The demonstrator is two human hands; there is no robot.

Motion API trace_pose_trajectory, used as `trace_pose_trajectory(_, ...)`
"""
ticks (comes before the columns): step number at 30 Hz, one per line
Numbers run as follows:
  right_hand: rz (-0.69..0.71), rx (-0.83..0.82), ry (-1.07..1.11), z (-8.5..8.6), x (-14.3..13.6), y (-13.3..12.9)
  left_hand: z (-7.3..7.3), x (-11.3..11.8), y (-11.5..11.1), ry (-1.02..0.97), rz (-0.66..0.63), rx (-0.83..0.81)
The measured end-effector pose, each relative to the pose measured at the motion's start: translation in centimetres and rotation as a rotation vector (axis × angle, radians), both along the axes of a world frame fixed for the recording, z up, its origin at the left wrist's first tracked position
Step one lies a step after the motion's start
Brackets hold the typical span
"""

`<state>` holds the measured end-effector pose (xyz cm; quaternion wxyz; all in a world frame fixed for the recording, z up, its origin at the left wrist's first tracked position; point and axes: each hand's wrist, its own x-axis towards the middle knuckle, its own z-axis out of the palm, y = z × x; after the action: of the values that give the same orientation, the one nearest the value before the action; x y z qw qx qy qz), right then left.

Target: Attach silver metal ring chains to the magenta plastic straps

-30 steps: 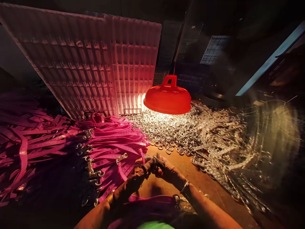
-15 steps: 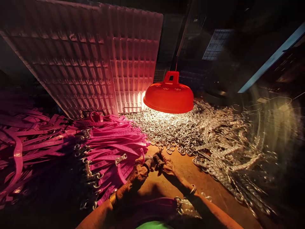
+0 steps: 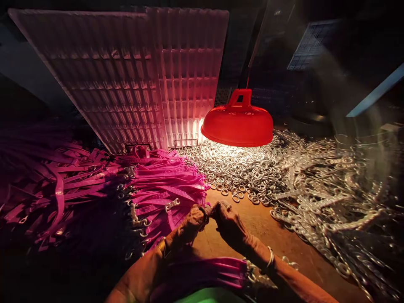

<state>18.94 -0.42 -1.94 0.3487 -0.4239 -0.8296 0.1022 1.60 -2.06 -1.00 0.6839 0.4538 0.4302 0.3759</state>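
My left hand (image 3: 195, 219) and my right hand (image 3: 229, 223) meet over the wooden tabletop, fingertips pinched close together. Both are closed, with dark wrappings on some fingers; whatever is between them is hidden or too small to make out. Just left of my left hand spreads a pile of pink straps (image 3: 154, 185) with metal rings and links along their left ends. One strap's metal link (image 3: 172, 205) rests on top of it. Beyond my right hand lies a heap of loose metal rings (image 3: 233, 168). More pink straps (image 3: 217, 271) lie nearest my body, below my hands.
A red lamp (image 3: 238, 124) hangs low over the rings. Behind the straps stands a ribbed translucent panel (image 3: 132, 80). Metal chain-like links (image 3: 341, 210) are heaped at the right. Further pink straps (image 3: 59, 189) lie at the far left. The wooden tabletop (image 3: 259, 223) shows between the piles.
The view has shifted, so the scene sits further right. My right hand has turned, its back now more upward, and its fingers have drawn closer to my left hand.
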Motion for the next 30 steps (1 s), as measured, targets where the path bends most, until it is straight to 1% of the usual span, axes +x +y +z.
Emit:
trace_pose_trajectory(2, 0.17, 0.031, -0.034, 0.3, 0.0, -0.2, -0.8, 0.4, 0.7, 0.029, -0.037, 0.017)
trace_pose_trajectory(3, 0.226, 0.012, -0.006, 0.6, -0.1, -0.1, -1.0, 0.6, 1.1, 0.042, -0.055, 0.019)
trace_pose_trajectory(4, 0.243, -0.037, 0.061, 1.0, -0.2, 0.2, -1.0, 0.9, 1.5, 0.052, -0.049, 0.014)
trace_pose_trajectory(6, 0.174, -0.236, 0.334, 1.9, -0.2, 1.3, -0.6, 1.7, 2.0, 0.039, 0.023, 0.009)
trace_pose_trajectory(8, 0.068, -0.436, 0.618, 2.9, 0.2, 3.0, 0.0, 2.6, 2.3, -0.034, 0.106, 0.014)
trace_pose_trajectory(9, 0.043, -0.508, 0.724, 3.3, 0.6, 3.9, 0.3, 2.9, 2.3, -0.078, 0.145, 0.022)
trace_pose_trajectory(11, 0.032, -0.607, 0.865, 4.1, 1.8, 5.5, 0.4, 3.3, 2.4, -0.148, 0.198, 0.04)
trace_pose_trajectory(13, 0.023, -0.702, 0.949, 4.3, 3.1, 6.4, 0.1, 3.4, 2.5, -0.171, 0.242, 0.057)
trace_pose_trajectory(14, 0.023, -0.75, 0.963, 4.2, 3.6, 6.5, -0.1, 3.4, 2.6, -0.179, 0.251, 0.062)
trace_pose_trajectory(16, 0.036, -0.793, 0.884, 3.7, 4.2, 6.2, -0.4, 3.5, 2.8, -0.201, 0.236, 0.043)
trace_pose_trajectory(18, 0.049, -0.78, 0.765, 2.9, 4.1, 5.4, -0.2, 3.7, 3.1, -0.196, 0.235, -0.031)
trace_pose_trajectory(20, 0.054, -0.757, 0.707, 2.2, 3.4, 4.6, 0.3, 4.0, 3.2, -0.16, 0.247, -0.117)
trace_pose_trajectory(22, 0.057, -0.727, 0.707, 1.5, 2.6, 4.1, 0.9, 4.3, 3.2, -0.125, 0.248, -0.147)
trace_pose_trajectory(24, 0.054, -0.685, 0.681, 1.1, 1.9, 3.8, 1.4, 4.5, 3.1, -0.119, 0.245, -0.137)
trace_pose_trajectory(26, 0.041, -0.627, 0.621, 0.9, 1.6, 3.6, 1.7, 4.6, 2.9, -0.143, 0.258, -0.137)
trace_pose_trajectory(28, 0.026, -0.552, 0.555, 0.9, 1.5, 3.4, 1.8, 4.8, 2.8, -0.17, 0.266, -0.17)
trace_pose_trajectory(30, 0.017, -0.482, 0.512, 0.9, 1.4, 3.1, 1.9, 4.8, 2.6, -0.189, 0.245, -0.202)
